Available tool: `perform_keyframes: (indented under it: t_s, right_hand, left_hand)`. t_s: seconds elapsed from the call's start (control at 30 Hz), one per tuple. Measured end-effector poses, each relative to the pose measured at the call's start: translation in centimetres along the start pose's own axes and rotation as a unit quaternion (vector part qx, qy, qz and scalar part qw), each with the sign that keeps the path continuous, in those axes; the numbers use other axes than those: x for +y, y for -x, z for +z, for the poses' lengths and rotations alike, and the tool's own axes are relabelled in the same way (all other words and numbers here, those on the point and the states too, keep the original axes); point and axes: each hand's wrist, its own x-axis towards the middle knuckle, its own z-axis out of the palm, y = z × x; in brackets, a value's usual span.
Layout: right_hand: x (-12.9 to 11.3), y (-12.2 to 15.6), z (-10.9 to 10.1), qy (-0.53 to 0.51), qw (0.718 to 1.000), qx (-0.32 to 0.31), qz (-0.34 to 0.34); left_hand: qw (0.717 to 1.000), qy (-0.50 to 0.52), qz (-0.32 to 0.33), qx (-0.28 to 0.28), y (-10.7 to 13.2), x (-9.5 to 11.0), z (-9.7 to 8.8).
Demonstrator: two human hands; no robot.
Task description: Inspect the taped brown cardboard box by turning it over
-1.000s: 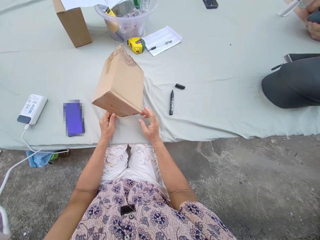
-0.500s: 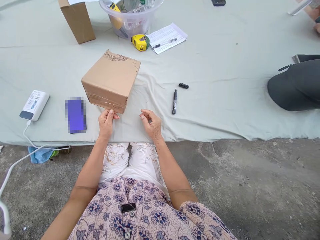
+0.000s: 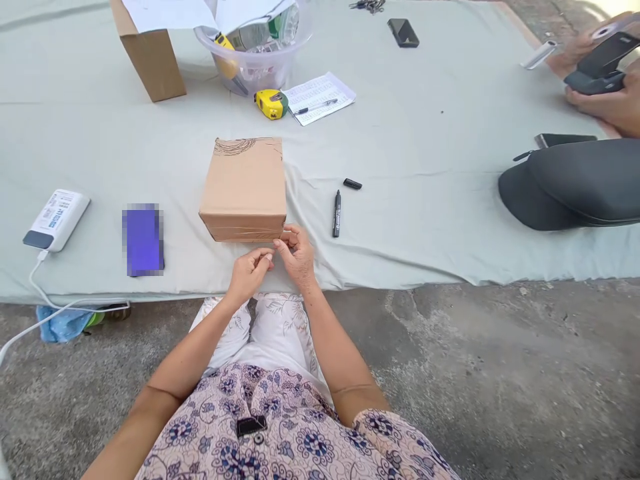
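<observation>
A closed cardboard box (image 3: 245, 180) with dark scribbled lines along its far edge rests on the cloth-covered table, clear tape across its near side. At its near right lower corner, my right hand (image 3: 298, 257) pinches the edge between thumb and fingers. Just in front of that side is my left hand (image 3: 250, 270), its thumb and fingertips pressed together close to the right thumb; whatever they hold, if anything, is too small to make out. To the right lie an uncapped black marker (image 3: 337, 213) and its cap (image 3: 353, 184).
Beyond the box are a yellow tape measure (image 3: 271, 104), a paper with a pen (image 3: 320, 100), a plastic basin (image 3: 260, 63) and another carton (image 3: 155, 63). A power bank (image 3: 57, 220) and pixelated phone (image 3: 144, 240) lie left. A black cap (image 3: 565, 187) and another person's hands (image 3: 605, 110) are right.
The box has turned, its near side now facing me squarely. My left hand has left its corner and moved right; my right hand has come onto the near right corner. The view shifted.
</observation>
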Motion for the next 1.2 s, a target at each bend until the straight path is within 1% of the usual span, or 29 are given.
perform_keyframes:
  t_s: [0.07,0.1,0.13,0.17,0.2,0.23,0.27,0.3,0.33,0.37,0.4,0.5,0.57,0.63,0.7,0.83,0.97,1.03,1.1,1.17,1.2]
  right_hand:
    - [-0.2,-0.1,0.1,-0.003,1.0,0.001,0.0]
    - [-0.3,-0.1,0.1,-0.005,1.0,0.001,-0.002]
    - [-0.3,-0.2,0.1,-0.007,1.0,0.0,-0.005]
    - [-0.3,-0.2,0.1,-0.007,1.0,-0.002,-0.009]
    - [-0.3,-0.2,0.1,-0.005,1.0,-0.003,-0.014]
    - [-0.3,-0.2,0.1,-0.001,1.0,-0.003,-0.02]
    - [-0.3,-0.2,0.1,0.004,1.0,-0.001,-0.026]
    - [-0.3,-0.2,0.1,0.011,0.999,0.003,-0.032]
    - [-0.2,-0.2,0.1,0.018,0.999,0.006,-0.04]
    - [-0.3,-0.2,0.1,0.027,0.998,0.01,-0.05]
    - [-0.3,-0.2,0.0,0.036,0.997,0.014,-0.062]
    - [-0.5,-0.1,-0.1,0.065,0.992,0.014,-0.105]
    - [-0.7,-0.1,-0.2,0.074,0.988,0.009,-0.136]
    - [-0.9,0.0,-0.2,0.074,0.984,0.005,-0.162]
    - [-1.0,0.1,-0.2,0.072,0.983,0.003,-0.17]
    - [-0.9,0.1,-0.2,0.058,0.987,-0.012,-0.147]
    - [-1.1,0.0,-0.3,0.03,0.994,-0.026,-0.103]
    - [-1.2,-0.1,-0.3,0.027,0.996,-0.028,-0.08]
    - [-1.3,-0.2,-0.3,0.027,0.997,-0.031,-0.069]
    - [-1.2,-0.2,-0.3,0.025,0.997,-0.034,-0.064]
    - [-1.1,-0.3,-0.2,0.021,0.997,-0.031,-0.063]
  left_hand:
    - [0.995,-0.075,0.065,0.004,0.9,0.1,-0.1]
    - [0.987,-0.11,0.113,0.021,1.3,0.4,-0.3]
    - [0.973,-0.145,0.171,0.05,1.7,0.7,-0.5]
    - [0.95,-0.18,0.239,0.09,2.0,1.2,-0.8]
    - [0.916,-0.21,0.313,0.136,2.3,1.7,-1.1]
    - [0.874,-0.234,0.384,0.183,2.4,2.3,-1.5]
    - [0.829,-0.253,0.443,0.229,2.4,2.9,-1.9]
    - [0.79,-0.269,0.481,0.269,2.2,3.5,-2.3]
    - [0.762,-0.285,0.498,0.3,2.0,4.0,-2.6]
    - [0.749,-0.304,0.494,0.32,1.7,4.4,-2.8]
    - [0.75,-0.325,0.474,0.326,1.4,4.7,-2.9]
    - [0.792,-0.374,0.38,0.297,0.5,5.0,-2.9]
    - [0.807,-0.382,0.342,0.293,0.1,4.8,-2.7]
    - [0.807,-0.371,0.336,0.314,-0.1,4.6,-2.7]
    - [0.806,-0.35,0.342,0.333,-0.2,4.5,-2.7]
    - [0.813,-0.305,0.36,0.341,-0.1,4.6,-3.4]
    - [0.835,-0.214,0.38,0.335,-0.4,4.1,-5.2]
    - [0.852,-0.168,0.364,0.336,-0.8,3.8,-6.4]
    - [0.872,-0.125,0.332,0.338,-1.4,3.4,-7.7]
    - [0.9,-0.073,0.29,0.318,-2.2,3.1,-8.6]
    - [0.916,-0.039,0.267,0.296,-2.6,3.0,-9.0]
